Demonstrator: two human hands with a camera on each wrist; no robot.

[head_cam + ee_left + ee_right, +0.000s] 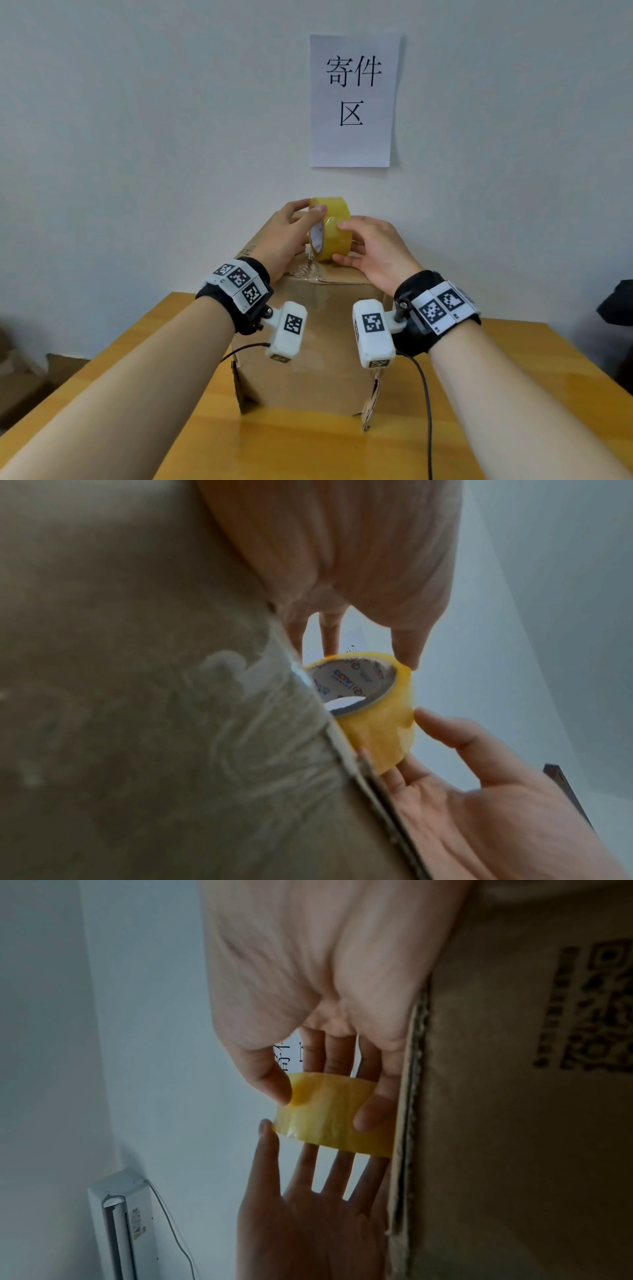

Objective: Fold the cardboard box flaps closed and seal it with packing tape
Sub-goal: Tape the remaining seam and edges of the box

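**Both hands steady tape roll atop closed carton**

A yellow roll of packing tape (330, 229) stands on edge on the top of a brown cardboard box (308, 359), whose flaps lie folded shut, on a wooden table (513, 394). The left hand (286, 236) grips the roll from its open side, thumb over the upper rim and fingers (330, 634) behind it. The right hand (373, 251) holds the roll's outer band, thumb and fingers (371, 1112) curled around it. Crinkled clear tape (308, 270) lies on the box's near top edge. A white paper sign (352, 101) with black characters hangs on the wall behind.
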